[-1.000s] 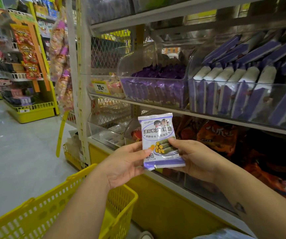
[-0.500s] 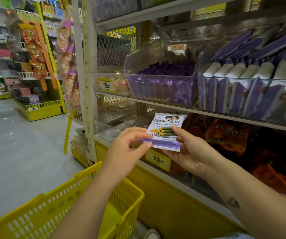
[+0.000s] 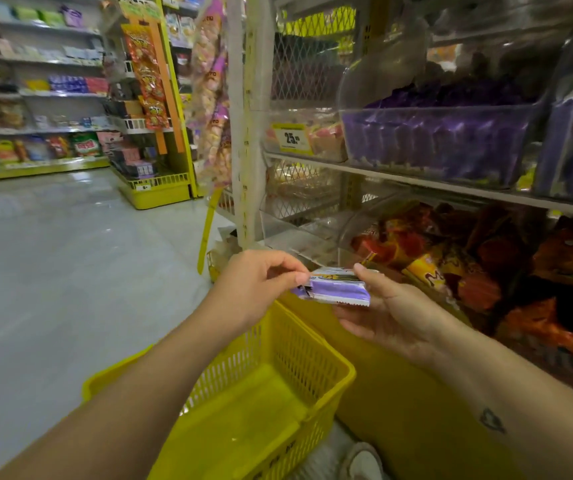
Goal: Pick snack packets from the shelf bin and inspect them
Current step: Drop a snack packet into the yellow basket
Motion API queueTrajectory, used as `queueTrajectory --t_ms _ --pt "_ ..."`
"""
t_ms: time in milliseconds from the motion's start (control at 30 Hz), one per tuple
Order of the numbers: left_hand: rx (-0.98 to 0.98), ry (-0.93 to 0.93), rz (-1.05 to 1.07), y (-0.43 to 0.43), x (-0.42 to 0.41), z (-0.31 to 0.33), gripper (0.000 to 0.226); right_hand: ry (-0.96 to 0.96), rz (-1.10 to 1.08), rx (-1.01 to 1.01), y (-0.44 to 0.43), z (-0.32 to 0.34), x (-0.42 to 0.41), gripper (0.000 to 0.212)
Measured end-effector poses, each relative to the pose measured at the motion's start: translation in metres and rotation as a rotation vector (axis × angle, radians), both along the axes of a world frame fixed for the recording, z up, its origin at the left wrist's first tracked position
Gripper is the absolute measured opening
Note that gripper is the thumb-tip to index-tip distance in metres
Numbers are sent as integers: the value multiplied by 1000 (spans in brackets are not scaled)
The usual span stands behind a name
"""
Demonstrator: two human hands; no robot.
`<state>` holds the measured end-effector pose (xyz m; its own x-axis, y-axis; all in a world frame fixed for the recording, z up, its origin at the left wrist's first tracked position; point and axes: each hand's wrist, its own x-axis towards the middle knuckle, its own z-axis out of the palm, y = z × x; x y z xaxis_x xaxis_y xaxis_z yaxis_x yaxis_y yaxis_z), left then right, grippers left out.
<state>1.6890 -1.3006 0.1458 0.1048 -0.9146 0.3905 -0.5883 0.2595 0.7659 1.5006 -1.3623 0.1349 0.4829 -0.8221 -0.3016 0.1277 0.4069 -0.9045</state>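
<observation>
A small purple and white snack packet (image 3: 335, 289) lies almost flat between both hands, its printed face tipped away from me. My left hand (image 3: 254, 289) pinches its left end with thumb and fingertips. My right hand (image 3: 387, 315) supports it from below and the right, palm up. The packet hangs above the far rim of a yellow shopping basket (image 3: 264, 393). On the shelf above stands a clear bin of purple packets (image 3: 434, 143).
Below that bin, a bin of orange and red snack bags (image 3: 451, 268) lies to the right of my hands. A yellow price tag (image 3: 290, 138) marks the upper shelf edge. A white shelf post (image 3: 247, 116) rises behind my left hand. Grey aisle floor (image 3: 53, 254) spreads left.
The packet has tilted from upright and facing me to nearly flat, and both hands have lowered with it over the basket. My view has swung left and down.
</observation>
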Motion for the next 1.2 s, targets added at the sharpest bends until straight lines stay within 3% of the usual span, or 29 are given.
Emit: queueTrajectory --t_ms 233,300,467,667,933,1133,1200 --pt "317 187 36 -3 71 -79 32 195 153 34 -18 -66 58 26" --pt "374 262 85 -8 87 -115 33 221 159 -7 -28 -92 74 44" --pt "537 320 215 -26 115 -215 27 890 487 -648 -59 -175 84 43" --pt "578 142 446 -50 131 -314 24 1300 710 -928 -73 -234 64 31" --pt "661 -113 280 -46 117 -388 15 1255 608 -1138 -77 -248 57 29" --pt "979 -182 100 -41 114 -398 48 1193 557 -1195 -78 -255 52 32" --pt "1000 -217 48 -43 115 -390 46 1196 571 -1188 -78 -256 51 33"
